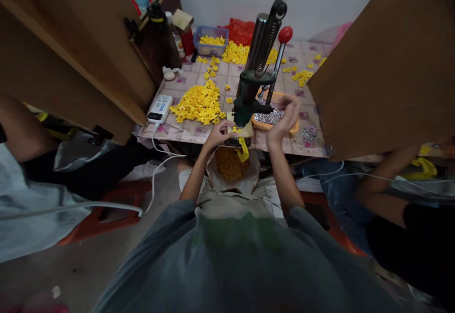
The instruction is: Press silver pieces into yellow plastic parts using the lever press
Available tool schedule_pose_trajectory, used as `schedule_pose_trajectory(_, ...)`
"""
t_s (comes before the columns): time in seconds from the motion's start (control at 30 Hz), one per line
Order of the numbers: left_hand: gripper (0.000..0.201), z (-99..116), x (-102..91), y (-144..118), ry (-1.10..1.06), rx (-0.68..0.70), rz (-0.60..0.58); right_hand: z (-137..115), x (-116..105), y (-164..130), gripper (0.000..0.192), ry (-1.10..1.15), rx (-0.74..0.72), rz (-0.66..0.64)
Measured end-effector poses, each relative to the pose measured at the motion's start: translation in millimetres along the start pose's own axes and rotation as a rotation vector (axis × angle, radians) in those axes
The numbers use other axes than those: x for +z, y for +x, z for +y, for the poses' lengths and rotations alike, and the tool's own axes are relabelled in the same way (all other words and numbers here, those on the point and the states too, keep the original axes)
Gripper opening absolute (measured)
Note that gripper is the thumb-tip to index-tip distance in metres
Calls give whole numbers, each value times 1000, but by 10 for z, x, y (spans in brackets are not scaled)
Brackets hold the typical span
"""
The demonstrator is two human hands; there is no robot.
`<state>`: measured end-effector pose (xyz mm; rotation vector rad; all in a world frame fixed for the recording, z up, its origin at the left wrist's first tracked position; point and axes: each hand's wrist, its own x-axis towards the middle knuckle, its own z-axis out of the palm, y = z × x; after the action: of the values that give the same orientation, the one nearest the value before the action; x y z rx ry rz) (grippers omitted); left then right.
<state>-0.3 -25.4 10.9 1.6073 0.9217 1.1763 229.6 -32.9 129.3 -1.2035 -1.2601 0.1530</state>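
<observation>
Yellow piece sitting beneath the press head, left hand nearer

The small yellow piece [236, 129] is lying under the head of a dark green hand press [245, 94], at about two o'clock from the left hand [219, 136] and nine o'clock from the right hand [283, 122]. The left hand is plainly the nearer; its fingertips are bending in right beside the piece, though whether they are pinching it I cannot tell. The piece is showing too small for a long axis to be read. The right hand, blurred, is hovering loose and unclenched, with nothing visible in its grasp; a steel lever [276, 73] with a glossy red ball [285, 34] is rising at twelve o'clock from it.

The press is leaning towards one o'clock, pairing a smooth round column [256, 42] with a coiled spring [270, 40]. At eleven o'clock from the left hand, a heap of knobbly, star-like pieces [199, 102] is spreading over the tile-patterned tabletop [192, 133]. At three o'clock from the press, an orange tray [263, 125] is holding glittering silvery bits [264, 115]. At six o'clock, a curved yellow strip [243, 150] is hanging above an open pale bag [254, 170].
</observation>
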Motion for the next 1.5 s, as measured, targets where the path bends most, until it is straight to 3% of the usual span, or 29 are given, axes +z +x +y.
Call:
schedule_pose_trajectory(0.03, 60, -12, 12, 8, 2, -2, 10, -42, 127, 312, 61, 97, 114, 87)
schedule_pose_trajectory(0.13, 66, -49, 37, 18, 7, -4, 26, -156, 532, 1116, 69, 393, 487, -22)
schedule_pose_trajectory(0.2, 71, -78, 35, 13, 4, 16, 57, -233, 661, 1260, 78, 498, 574, -22)
schedule_pose_trajectory(0.27, 70, -113, 4, 4, 13, 44, 162, -316, 595, 1010, 82, 515, 467, 57)
schedule_pose_trajectory(0.33, 61, -151, -60, -6, 55, 63, 329, -374, 387, 528, 85, 454, 297, 117)
schedule_pose_trajectory(0.4, 53, -185, -143, -16, 157, 59, 451, -376, 155, 85, 92, 342, 220, 72)
schedule_pose_trajectory(0.47, 44, -205, -212, -27, 298, 44, 446, -308, -2, -104, 95, 273, 196, -23)
schedule_pose_trajectory(0.57, 34, -204, -236, -41, 473, 41, 346, -66, -69, 97, 89, 201, 112, -171)
schedule_pose_trajectory(0.67, 27, -179, -174, -41, 569, 57, 327, 337, -77, 406, 72, -87, 41, -281)
schedule_pose_trajectory(0.73, 27, -156, -125, -27, 598, 62, 351, 626, -106, 462, 67, -395, 90, -382)
schedule_pose_trajectory(0.83, 28, -122, -89, 19, 632, 48, 357, 934, -152, 387, 56, -721, 231, -671)
schedule_pose_trajectory(0.93, 18, -95, -99, 71, 685, 20, 313, 1041, -152, 362, 44, -753, 273, -982)
schedule_pose_trajectory(1.07, 18, -74, -106, 115, 665, 33, 323, 1048, -146, 457, 30, -660, 238, -1133)
schedule_pose_trajectory(1.2, 35, -68, -24, 146, 443, 47, 441, 1073, -196, 455, 31, -540, 219, -1114)
schedule_pose_trajectory(1.3, 47, -67, 50, 152, 313, 68, 390, 1079, -232, 368, 34, -520, 193, -921)
schedule_pose_trajectory(1.4, 54, -79, 73, 140, 251, 90, 311, 1031, -249, 267, 39, -654, 104, -693)
schedule_pose_trajectory(1.5, 61, -109, 61, 126, 137, 37, 366, 961, -244, 210, 44, -738, 63, -583)
